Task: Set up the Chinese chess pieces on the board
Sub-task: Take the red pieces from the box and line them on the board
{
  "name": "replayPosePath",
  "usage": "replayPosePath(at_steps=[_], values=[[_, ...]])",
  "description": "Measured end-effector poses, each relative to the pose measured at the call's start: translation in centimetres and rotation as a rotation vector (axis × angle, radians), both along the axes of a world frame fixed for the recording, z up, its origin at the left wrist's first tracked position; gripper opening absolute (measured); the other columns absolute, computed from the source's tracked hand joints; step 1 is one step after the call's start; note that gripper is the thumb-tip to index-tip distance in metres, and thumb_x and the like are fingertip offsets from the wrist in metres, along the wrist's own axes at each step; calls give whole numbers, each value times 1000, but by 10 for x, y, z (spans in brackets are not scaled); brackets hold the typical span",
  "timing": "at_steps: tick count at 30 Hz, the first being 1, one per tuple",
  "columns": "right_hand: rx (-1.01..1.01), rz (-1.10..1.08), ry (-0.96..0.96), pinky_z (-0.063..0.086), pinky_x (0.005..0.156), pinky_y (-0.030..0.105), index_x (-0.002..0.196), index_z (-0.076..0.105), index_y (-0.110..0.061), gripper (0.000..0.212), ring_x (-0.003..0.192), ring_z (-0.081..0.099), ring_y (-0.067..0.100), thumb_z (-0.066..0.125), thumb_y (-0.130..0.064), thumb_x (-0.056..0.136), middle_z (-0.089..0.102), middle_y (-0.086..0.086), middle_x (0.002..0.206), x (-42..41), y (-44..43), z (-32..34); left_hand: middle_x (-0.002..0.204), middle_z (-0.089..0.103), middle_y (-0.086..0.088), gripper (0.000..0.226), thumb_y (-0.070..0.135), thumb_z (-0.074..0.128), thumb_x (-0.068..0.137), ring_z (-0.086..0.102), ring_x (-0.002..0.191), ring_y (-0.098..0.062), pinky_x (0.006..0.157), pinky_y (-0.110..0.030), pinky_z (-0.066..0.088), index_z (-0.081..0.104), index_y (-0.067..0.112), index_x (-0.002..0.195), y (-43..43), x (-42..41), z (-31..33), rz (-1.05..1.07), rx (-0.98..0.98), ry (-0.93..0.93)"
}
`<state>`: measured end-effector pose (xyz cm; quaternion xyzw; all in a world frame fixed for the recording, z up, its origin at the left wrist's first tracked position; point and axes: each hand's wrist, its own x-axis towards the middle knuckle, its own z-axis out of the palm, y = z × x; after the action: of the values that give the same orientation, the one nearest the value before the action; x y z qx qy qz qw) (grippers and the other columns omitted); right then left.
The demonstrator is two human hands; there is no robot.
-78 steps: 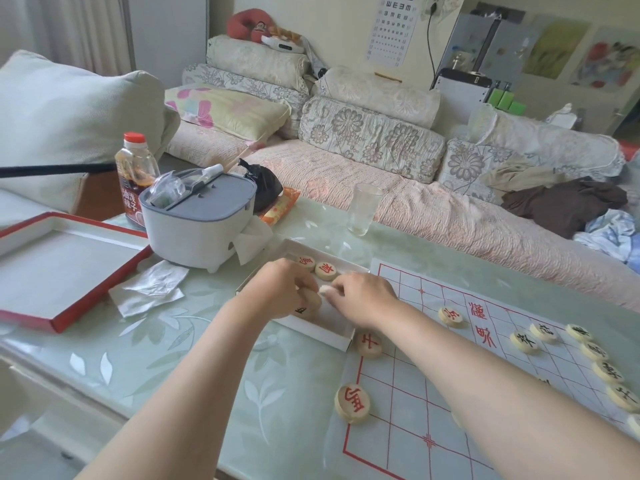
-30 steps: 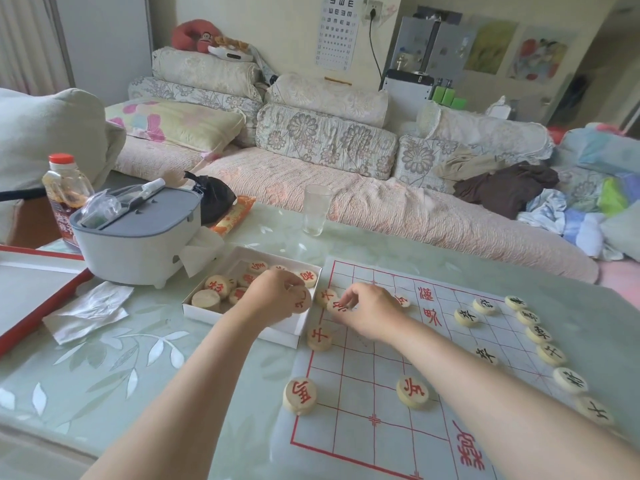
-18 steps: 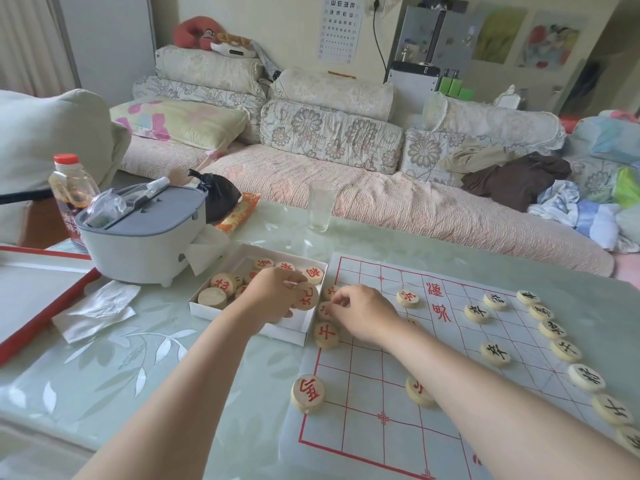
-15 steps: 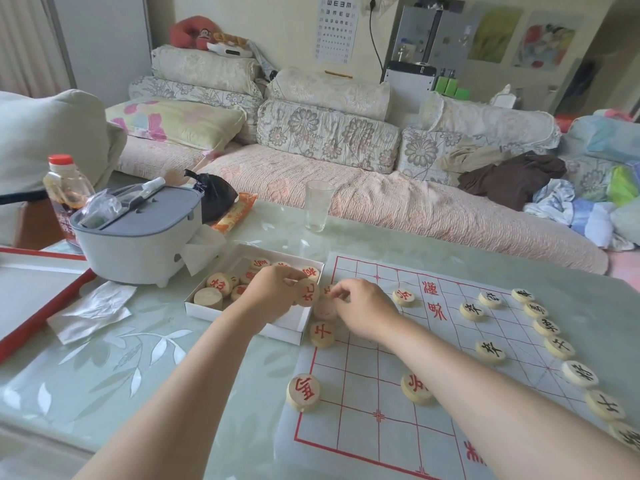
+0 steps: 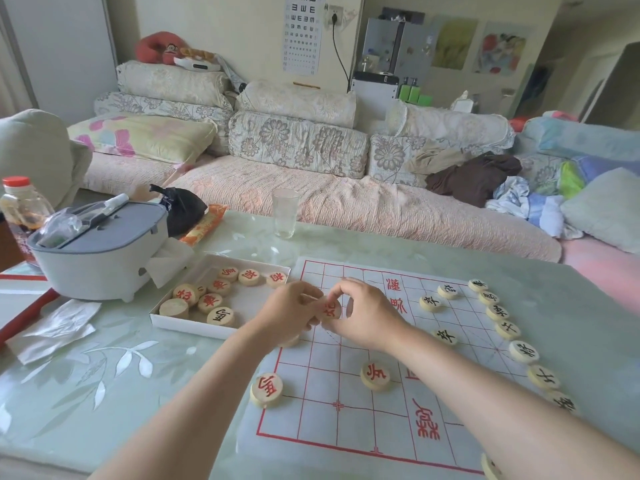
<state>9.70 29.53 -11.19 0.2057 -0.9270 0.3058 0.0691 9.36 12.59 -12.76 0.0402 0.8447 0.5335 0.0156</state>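
Observation:
A white chess board (image 5: 349, 420) with red lines lies on the table. My left hand (image 5: 289, 315) pinches a red-lettered piece (image 5: 330, 309) above the board's left edge. My right hand (image 5: 363, 311) meets it there, its curled fingers touching the same piece. Two red pieces (image 5: 266, 389) (image 5: 375, 375) lie on the near left of the board. Several black-lettered pieces (image 5: 507, 330) line the board's right side. A white box (image 5: 180, 322) left of the board holds several more red pieces (image 5: 220, 316).
A grey lidded container (image 5: 100, 251) stands left of the box, with a bottle (image 5: 20, 209) behind it and crumpled tissue (image 5: 59, 327) in front. An empty glass (image 5: 284, 213) stands at the table's far edge. A red-rimmed tray (image 5: 20, 313) is at far left. A sofa lies beyond.
Both hands left the box and came over the board's left edge. My left hand brought a red piece out of the box, and my right hand closed in on it.

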Motion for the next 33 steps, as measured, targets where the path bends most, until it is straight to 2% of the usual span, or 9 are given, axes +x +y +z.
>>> replayPosePath(at_steps=[4, 6, 8, 11, 18, 22, 27, 30, 33], values=[[58, -46, -117, 33, 62, 12, 88, 64, -34, 27, 66, 51, -14, 81, -49, 73, 63, -22, 95, 10, 22, -4, 114, 63, 4, 23, 20, 59, 89, 56, 105, -16, 91, -30, 45, 67, 27, 110, -3, 2, -9, -92, -569, 216], [109, -14, -183, 33, 60, 10, 92, 64, -35, 29, 64, 50, -17, 81, -50, 73, 61, -34, 88, 22, 29, -4, 121, 56, 5, 27, 21, 59, 87, 45, 118, -19, 97, -33, 40, 66, 32, 111, -7, 8, -10, -109, -813, 244], [164, 34, -229, 33, 55, 6, 93, 66, -35, 27, 63, 49, -21, 81, -46, 73, 58, -37, 76, 35, 31, -4, 121, 55, 6, 27, 19, 57, 87, 43, 119, -18, 96, -32, 37, 67, 34, 108, -9, 12, -12, -100, -933, 232], [231, 91, -258, 32, 53, 7, 93, 68, -36, 29, 63, 48, -18, 84, -44, 70, 55, -27, 73, 50, 27, -3, 117, 58, 5, 28, 14, 56, 88, 51, 112, -18, 93, -30, 39, 68, 32, 106, -10, 17, -17, -93, -936, 211], [360, 156, -276, 33, 55, 13, 89, 65, -40, 29, 67, 47, -7, 85, -43, 67, 49, -23, 73, 73, 26, 5, 122, 55, -1, 31, 10, 54, 90, 50, 113, -22, 96, -36, 44, 66, 24, 115, -11, 31, -23, -81, -905, 205], [395, 158, -250, 52, 79, 29, 85, 70, -37, 29, 87, 58, 0, 77, -56, 64, 63, -20, 91, 72, 22, -5, 113, 59, -3, 25, 9, 55, 86, 54, 105, -25, 88, -36, 47, 68, 17, 105, -14, 37, -22, -91, -859, 213], [329, 128, -207, 51, 80, 30, 86, 70, -33, 20, 91, 57, 6, 71, -49, 74, 61, -15, 99, 66, 14, -9, 112, 60, 1, 28, 21, 61, 88, 57, 103, -19, 82, -23, 43, 66, 22, 116, -21, 43, -16, -39, -657, 252], [243, 101, -162, 49, 83, 30, 87, 69, -31, 8, 93, 58, 8, 66, -38, 84, 63, -13, 102, 59, 2, -11, 106, 60, 2, 27, 21, 59, 89, 57, 96, -16, 80, -24, 43, 66, 26, 114, -32, 42, -11, -7, -603, 259], [154, 87, -139, 46, 79, 27, 93, 68, -30, 6, 86, 54, 3, 64, -30, 88, 64, -13, 103, 50, -17, -10, 102, 61, 6, 27, 20, 57, 90, 56, 91, -13, 77, -24, 45, 65, 26, 115, -54, 39, -10, 61, -613, 256]])
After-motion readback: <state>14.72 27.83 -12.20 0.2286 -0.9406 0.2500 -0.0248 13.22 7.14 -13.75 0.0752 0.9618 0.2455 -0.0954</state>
